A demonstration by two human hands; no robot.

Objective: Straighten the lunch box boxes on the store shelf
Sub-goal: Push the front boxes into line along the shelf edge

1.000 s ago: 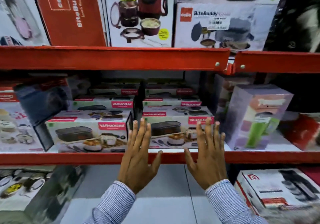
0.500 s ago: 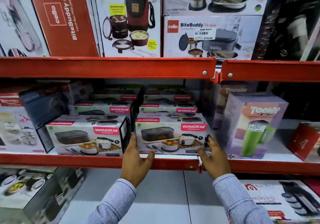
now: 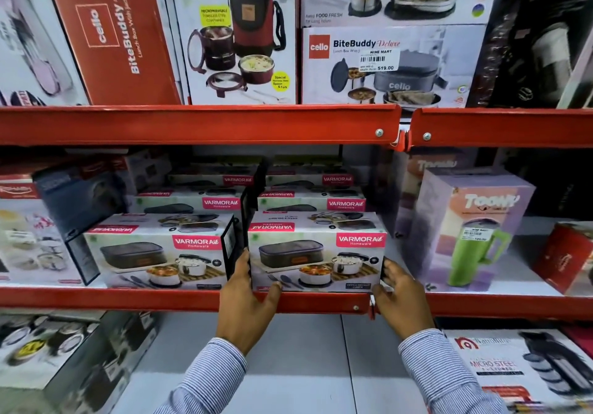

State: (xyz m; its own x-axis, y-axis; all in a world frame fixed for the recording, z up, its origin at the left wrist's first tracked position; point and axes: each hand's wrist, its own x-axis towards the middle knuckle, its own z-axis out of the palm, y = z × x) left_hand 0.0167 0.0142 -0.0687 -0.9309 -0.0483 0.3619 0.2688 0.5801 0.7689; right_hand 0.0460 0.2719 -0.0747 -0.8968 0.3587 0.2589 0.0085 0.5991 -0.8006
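Head view: both hands are clamped on the front right Varmora lunch box box, low centre of frame, on the middle red shelf. Left hand has fingers tucked into the gap along the box's left end, thumb hooked under the bottom front edge. Right hand is curled round the right end, fingers on the side panel — partly closed, wrapped on the carton, not flat.

What changed: a second ago both hands were open and flat, fingers spread against the box's front face; half a second ago they had slid out to the two ends. Now the grip is firmer and the box sits close to the shelf lip, its face looking roughly square to the camera (wide-angle lens, so hard to be sure). Reads as a switch from pushing to gripping for a fine alignment.

The left Varmora box, just beside it, is turned a little — its dark end panel shows — so it probably needs squaring next. More Varmora boxes are stepped behind. The purple Toony mug box, right of centre, stands near but apart and looks angled too.
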